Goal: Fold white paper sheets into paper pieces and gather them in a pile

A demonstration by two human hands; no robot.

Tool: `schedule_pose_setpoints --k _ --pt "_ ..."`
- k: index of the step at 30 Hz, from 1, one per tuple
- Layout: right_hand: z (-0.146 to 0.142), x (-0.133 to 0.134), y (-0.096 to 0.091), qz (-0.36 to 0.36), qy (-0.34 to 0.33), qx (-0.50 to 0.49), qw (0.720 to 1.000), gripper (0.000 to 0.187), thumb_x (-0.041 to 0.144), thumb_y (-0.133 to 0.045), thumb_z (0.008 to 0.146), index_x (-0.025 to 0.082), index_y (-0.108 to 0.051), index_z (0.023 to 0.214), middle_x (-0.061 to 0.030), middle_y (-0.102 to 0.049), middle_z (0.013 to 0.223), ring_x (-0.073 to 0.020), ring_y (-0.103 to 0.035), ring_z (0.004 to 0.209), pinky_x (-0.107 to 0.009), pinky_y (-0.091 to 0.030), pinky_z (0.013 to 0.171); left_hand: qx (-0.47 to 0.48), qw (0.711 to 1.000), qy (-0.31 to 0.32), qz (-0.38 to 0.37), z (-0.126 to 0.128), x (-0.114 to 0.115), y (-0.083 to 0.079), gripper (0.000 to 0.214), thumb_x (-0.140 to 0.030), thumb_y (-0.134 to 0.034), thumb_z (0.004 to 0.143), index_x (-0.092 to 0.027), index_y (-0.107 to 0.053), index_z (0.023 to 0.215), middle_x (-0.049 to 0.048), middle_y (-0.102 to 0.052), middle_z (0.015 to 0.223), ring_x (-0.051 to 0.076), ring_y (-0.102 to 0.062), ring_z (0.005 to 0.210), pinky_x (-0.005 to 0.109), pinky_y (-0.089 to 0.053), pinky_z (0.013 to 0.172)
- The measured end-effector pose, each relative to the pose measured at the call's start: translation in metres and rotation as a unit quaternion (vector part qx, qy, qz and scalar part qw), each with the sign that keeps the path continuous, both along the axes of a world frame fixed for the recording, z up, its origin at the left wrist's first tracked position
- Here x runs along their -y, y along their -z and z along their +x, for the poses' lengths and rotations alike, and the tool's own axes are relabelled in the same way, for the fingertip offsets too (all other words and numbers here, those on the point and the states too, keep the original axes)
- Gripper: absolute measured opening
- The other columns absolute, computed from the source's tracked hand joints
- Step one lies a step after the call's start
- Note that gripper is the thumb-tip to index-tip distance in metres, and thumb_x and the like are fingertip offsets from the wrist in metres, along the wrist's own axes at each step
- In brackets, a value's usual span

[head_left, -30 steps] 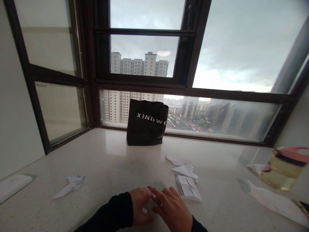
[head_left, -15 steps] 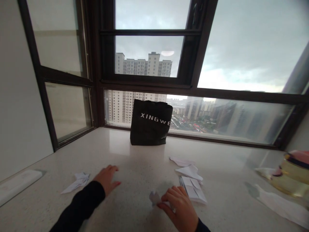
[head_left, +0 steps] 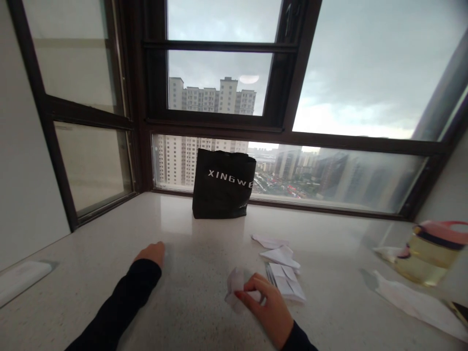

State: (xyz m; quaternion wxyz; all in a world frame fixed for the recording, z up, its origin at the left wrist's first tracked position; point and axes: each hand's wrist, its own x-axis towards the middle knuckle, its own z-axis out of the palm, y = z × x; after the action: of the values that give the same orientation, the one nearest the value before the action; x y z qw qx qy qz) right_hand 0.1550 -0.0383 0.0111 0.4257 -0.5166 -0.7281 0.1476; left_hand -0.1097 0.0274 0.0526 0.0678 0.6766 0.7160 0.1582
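Observation:
My right hand (head_left: 268, 312) is low in the middle of the pale stone sill (head_left: 190, 273). Its fingers are pinched on a small folded white paper piece (head_left: 235, 287), lifted a little off the surface. My left hand (head_left: 151, 253), in a dark sleeve, reaches forward on the left and rests on the sill. Its fingers are curled under, and I cannot see whether anything is in them. Just right of my right hand lies a stack of folded white papers (head_left: 287, 287), with two more folded papers (head_left: 280, 256) beyond it.
A black bag (head_left: 223, 185) printed XINGWE stands against the window at the back. At the right stand a yellowish jar with a pink lid (head_left: 433, 253) and a white sheet (head_left: 417, 304). A white flat object (head_left: 20, 282) lies at the far left.
My hands were together over the paper piece. The left hand has since reached forward to the left and curled. The right hand has lifted the piece. The folded paper at the left no longer shows.

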Motion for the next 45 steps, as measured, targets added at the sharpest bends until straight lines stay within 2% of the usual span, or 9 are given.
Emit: schedule_pose_setpoints --k 3,6,9,12,17,27,34,40,45 --pt "0.002 0.0 -0.002 -0.018 0.015 -0.031 0.999 0.026 0.041 -0.052 0.07 0.018 -0.055 0.058 0.0006 -0.056 0.058 -0.014 -0.053 0.058 -0.023 -0.039 0.054 0.125 0.984 0.125 0.025 0.048 0.01 0.001 0.03 -0.016 -0.037 0.073 -0.016 -0.057 0.096 0.0073 -0.062 0.091 0.016 -0.058 0.084 0.026 -0.041 0.077" --pt "0.007 0.0 -0.004 -0.029 0.028 -0.077 0.996 0.027 0.043 -0.051 0.071 0.018 -0.055 0.061 0.0003 -0.058 0.058 -0.0145 -0.053 0.058 -0.023 -0.04 0.055 0.375 0.903 0.21 -0.005 0.08 0.022 0.014 0.038 -0.024 -0.042 0.072 -0.013 -0.049 0.108 0.0075 -0.06 0.092 0.015 -0.06 0.075 0.025 -0.046 0.069" --pt "0.013 -0.001 -0.007 -0.022 0.04 -0.124 0.991 0.029 0.045 -0.049 0.071 0.018 -0.054 0.061 0.0007 -0.057 0.056 -0.0135 -0.052 0.053 -0.022 -0.04 0.05 0.532 0.814 0.224 -0.065 0.091 0.027 0.031 0.048 -0.034 -0.055 0.065 -0.011 -0.048 0.107 0.0078 -0.059 0.09 0.016 -0.059 0.073 0.027 -0.047 0.067" --pt "0.014 -0.002 -0.007 -0.033 0.04 -0.155 0.987 0.031 0.047 -0.049 0.071 0.018 -0.052 0.059 0.0009 -0.056 0.055 -0.0129 -0.05 0.051 -0.021 -0.04 0.045 0.596 0.773 0.196 -0.096 0.093 0.026 0.047 0.059 -0.042 -0.065 0.054 -0.012 -0.051 0.103 0.0064 -0.057 0.089 0.015 -0.059 0.069 0.028 -0.046 0.067" --pt "0.009 -0.002 -0.004 -0.083 0.005 -0.185 0.979 0.032 0.049 -0.049 0.07 0.018 -0.052 0.062 0.0014 -0.055 0.055 -0.0117 -0.049 0.047 -0.02 -0.039 0.041 0.628 0.748 0.17 -0.13 0.1 0.031 0.061 0.061 -0.046 -0.068 0.046 -0.015 -0.054 0.096 0.005 -0.055 0.092 0.015 -0.059 0.067 0.029 -0.046 0.067" --pt "0.002 0.005 -0.006 -0.069 -0.01 -0.125 0.99 0.022 0.038 -0.052 0.071 0.018 -0.054 0.064 0.0 -0.06 0.059 -0.0146 -0.056 0.058 -0.023 -0.042 0.055 0.694 0.668 0.187 -0.194 0.108 0.043 0.051 0.051 -0.034 -0.075 0.04 -0.016 -0.053 0.083 0.0023 -0.061 0.075 0.014 -0.058 0.065 0.03 -0.044 0.068" --pt "0.0 0.003 0.0 -0.064 0.021 -0.088 0.994 0.025 0.041 -0.053 0.069 0.017 -0.057 0.062 -0.0011 -0.061 0.06 -0.0155 -0.056 0.06 -0.024 -0.041 0.056 0.71 0.647 0.177 -0.216 0.108 0.046 0.054 0.048 -0.034 -0.073 0.045 -0.016 -0.055 0.086 0.0016 -0.06 0.071 0.015 -0.057 0.068 0.033 -0.043 0.071" --pt "-0.001 0.001 0.008 -0.044 0.058 -0.05 0.996 0.029 0.046 -0.054 0.067 0.018 -0.056 0.06 -0.0005 -0.06 0.058 -0.0161 -0.055 0.06 -0.024 -0.039 0.056 0.7 0.659 0.173 -0.215 0.11 0.048 0.058 0.045 -0.046 -0.067 0.053 -0.016 -0.056 0.085 0.0014 -0.059 0.072 0.014 -0.057 0.068 0.03 -0.044 0.068" --pt "-0.001 0.002 0.009 -0.015 0.086 -0.001 0.996 0.028 0.044 -0.052 0.07 0.019 -0.055 0.058 0.0001 -0.057 0.057 -0.0157 -0.053 0.058 -0.025 -0.038 0.055 0.727 0.623 0.172 -0.232 0.112 0.049 0.061 0.041 -0.044 -0.069 0.052 -0.018 -0.053 0.079 -0.0011 -0.058 0.07 0.011 -0.056 0.066 0.028 -0.042 0.068"
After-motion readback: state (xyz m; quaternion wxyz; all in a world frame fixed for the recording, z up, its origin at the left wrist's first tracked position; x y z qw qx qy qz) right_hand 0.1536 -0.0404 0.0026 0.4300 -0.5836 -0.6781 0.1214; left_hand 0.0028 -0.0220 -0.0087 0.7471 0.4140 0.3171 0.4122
